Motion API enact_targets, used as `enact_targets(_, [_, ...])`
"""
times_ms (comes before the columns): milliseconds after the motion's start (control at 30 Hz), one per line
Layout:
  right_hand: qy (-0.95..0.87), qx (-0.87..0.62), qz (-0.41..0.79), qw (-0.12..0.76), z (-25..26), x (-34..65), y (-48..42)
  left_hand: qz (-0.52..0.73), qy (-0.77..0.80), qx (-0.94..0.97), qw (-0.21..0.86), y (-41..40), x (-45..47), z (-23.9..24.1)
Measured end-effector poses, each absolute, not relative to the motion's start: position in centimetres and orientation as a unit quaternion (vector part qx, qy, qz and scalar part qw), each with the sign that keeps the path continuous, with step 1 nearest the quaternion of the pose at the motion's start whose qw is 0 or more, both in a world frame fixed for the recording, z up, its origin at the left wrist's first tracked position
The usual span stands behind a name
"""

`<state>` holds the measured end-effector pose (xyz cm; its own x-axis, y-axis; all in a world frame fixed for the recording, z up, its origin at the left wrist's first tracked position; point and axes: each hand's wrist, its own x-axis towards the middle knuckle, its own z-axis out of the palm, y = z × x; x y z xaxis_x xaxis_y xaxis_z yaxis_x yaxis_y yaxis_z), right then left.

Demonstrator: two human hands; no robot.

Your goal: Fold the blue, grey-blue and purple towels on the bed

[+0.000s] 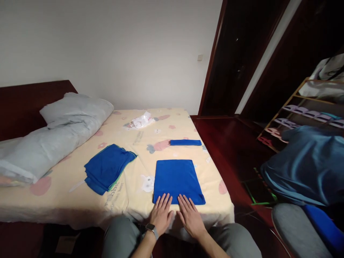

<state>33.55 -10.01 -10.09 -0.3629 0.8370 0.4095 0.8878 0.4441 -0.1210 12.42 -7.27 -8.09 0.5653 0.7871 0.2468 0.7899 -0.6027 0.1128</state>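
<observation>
A blue cloth [176, 179], folded into a neat square, lies flat near the front edge of the bed. My left hand [161, 213] rests with spread fingertips on its near left edge, a watch on the wrist. Beside it, my right hand [190, 216] lies flat, fingers apart, touching the middle of the same near edge. Beyond the square is a narrow folded blue strip of cloth [186, 142]. To the left sits a loosely folded blue cloth [109, 168] with green edging and a pale tag. Neither hand grips anything.
The bed [161, 152] has a cream patterned sheet. A grey quilt [64, 130] is heaped at the left by the dark headboard [34, 104]. A white plastic bag [142, 120] lies near the wall. On the right stand a slipper rack [295, 96] and a draped blue fabric [303, 165].
</observation>
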Motion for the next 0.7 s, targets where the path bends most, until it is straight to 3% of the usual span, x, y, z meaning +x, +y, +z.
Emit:
enact_targets(433, [-0.746,-0.635,0.004,0.202,-13.0,41.4,-9.7,-0.154,-0.528,-0.835,-0.013,-7.2,7.6,-10.1])
enact_targets(700, [-0.743,-0.628,0.040,0.229,-9.4,43.2,-9.2,-0.175,-0.512,-0.841,-0.007,-6.2,7.0,-5.4])
